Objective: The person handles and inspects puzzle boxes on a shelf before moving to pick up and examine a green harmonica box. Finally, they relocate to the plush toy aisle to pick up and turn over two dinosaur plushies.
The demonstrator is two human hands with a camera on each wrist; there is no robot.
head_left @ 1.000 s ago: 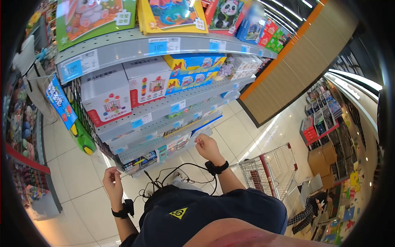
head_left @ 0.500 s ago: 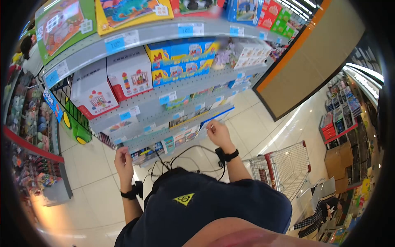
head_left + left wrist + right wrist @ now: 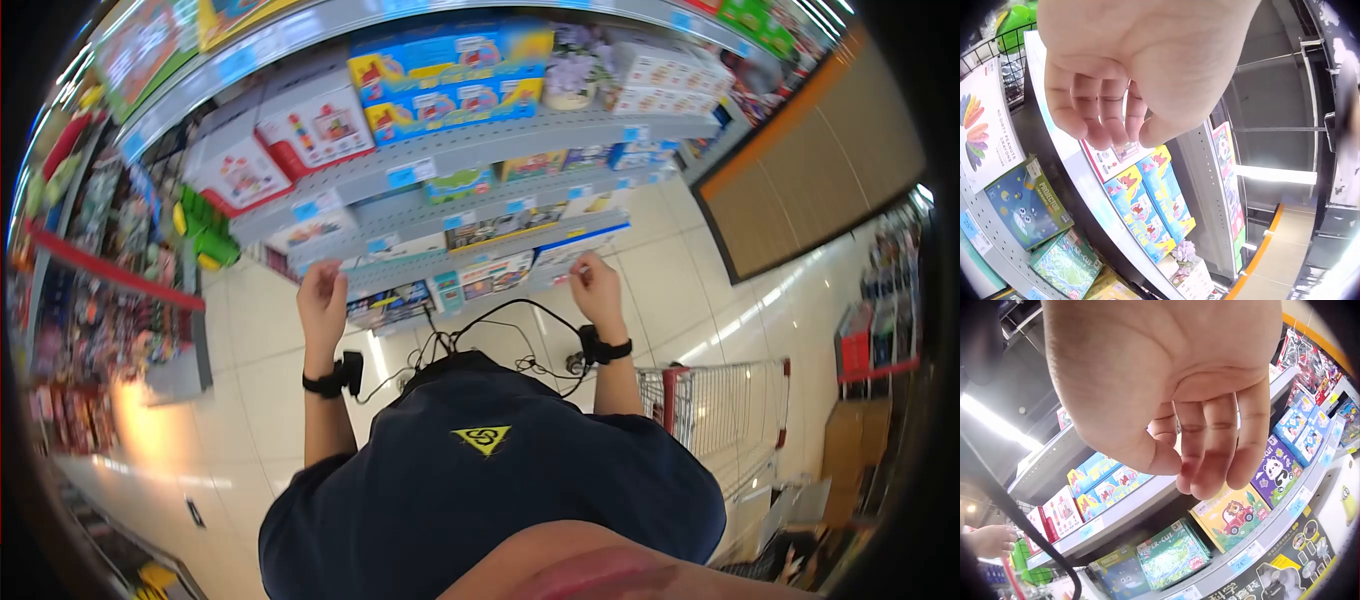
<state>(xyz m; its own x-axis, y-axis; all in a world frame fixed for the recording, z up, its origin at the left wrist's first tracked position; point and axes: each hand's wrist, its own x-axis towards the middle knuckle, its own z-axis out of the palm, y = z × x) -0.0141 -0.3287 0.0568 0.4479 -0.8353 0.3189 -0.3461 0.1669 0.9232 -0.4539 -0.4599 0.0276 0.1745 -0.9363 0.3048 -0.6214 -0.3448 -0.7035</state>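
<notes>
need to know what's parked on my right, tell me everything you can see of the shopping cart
The shopping cart is an open wire basket, silvery and metal by its look, with a red bar at the end nearest the dark sleeve and red pieces at the far corners. It stands on the pale tiled floor, its lower near side partly hidden by the sleeve. The right hand is well apart from it; its wheels cannot be made out.

"Is the shelf (image 3: pixel 470 150) showing grey?"
"Yes, dark dots are patterning it."
"The panda box (image 3: pixel 1275 469) is wearing purple, the car box (image 3: pixel 1235 515) yellow with red artwork."
"The shirt (image 3: pixel 490 510) is showing navy; its badge (image 3: pixel 483 438) is carrying black lines on yellow."
</notes>
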